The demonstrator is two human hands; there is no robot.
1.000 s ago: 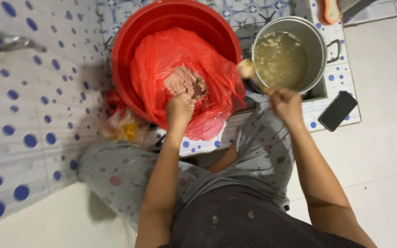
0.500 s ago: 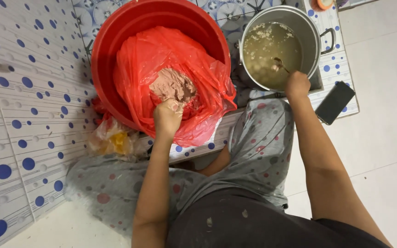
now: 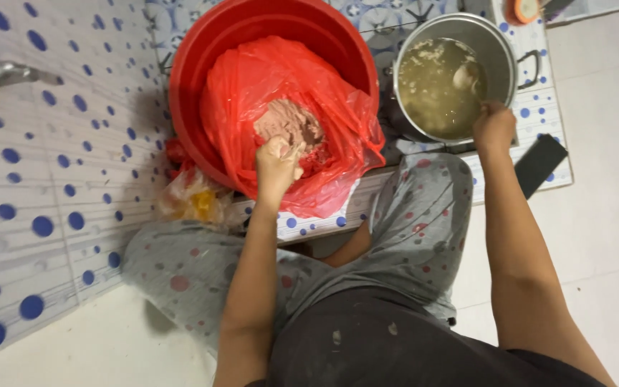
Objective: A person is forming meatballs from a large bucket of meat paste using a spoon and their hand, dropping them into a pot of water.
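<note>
A big red basin [image 3: 202, 79] stands on the floor, lined with a red plastic bag [image 3: 338, 129] that holds a pinkish paste [image 3: 288, 122]. My left hand [image 3: 277, 163] is closed in the paste at the near side of the bag. To the right a steel pot [image 3: 499, 50] holds cloudy broth. My right hand [image 3: 493, 126] is over the pot's near rim, gripping a spoon [image 3: 467, 75] whose bowl dips into the broth.
A dark phone [image 3: 539, 163] lies on the dotted mat right of my knee. A crumpled clear bag with something yellow [image 3: 191, 201] sits by the basin. The spotted tile wall [image 3: 30, 179] runs along the left. An orange thing [image 3: 523, 10] lies beyond the pot.
My right hand moved from outside the pot to over its rim and put the spoon into the broth. My left hand stayed in the paste. The view shifted slightly.
</note>
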